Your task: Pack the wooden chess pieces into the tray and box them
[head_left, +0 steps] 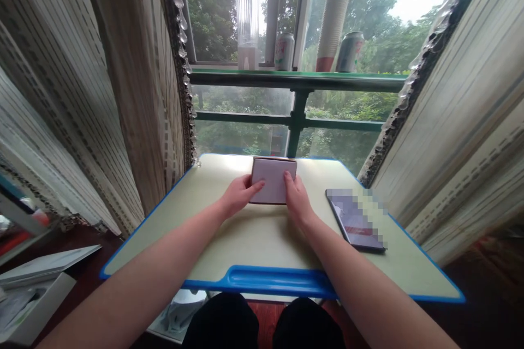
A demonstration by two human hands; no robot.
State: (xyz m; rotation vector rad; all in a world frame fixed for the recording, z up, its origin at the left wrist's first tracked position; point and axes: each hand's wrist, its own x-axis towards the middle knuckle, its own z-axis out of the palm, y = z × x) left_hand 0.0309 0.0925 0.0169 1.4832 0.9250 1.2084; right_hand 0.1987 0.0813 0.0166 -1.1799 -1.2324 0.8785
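A small white box with brown edges (270,177) lies on the pale desk with a blue rim (266,279), near its far middle. My left hand (238,194) rests against the box's left side, fingers stretched onto its top. My right hand (297,198) lies on the box's right side with fingers flat on the lid. Neither hand lifts the box; it sits flat on the desk.
A dark phone (355,220) lies on the desk right of the hands. Striped curtains hang on both sides. Two drink cans (284,51) (349,52), a stack of paper cups (334,11) and a clear container stand on the window ledge. An open white box (33,289) sits on the floor at left.
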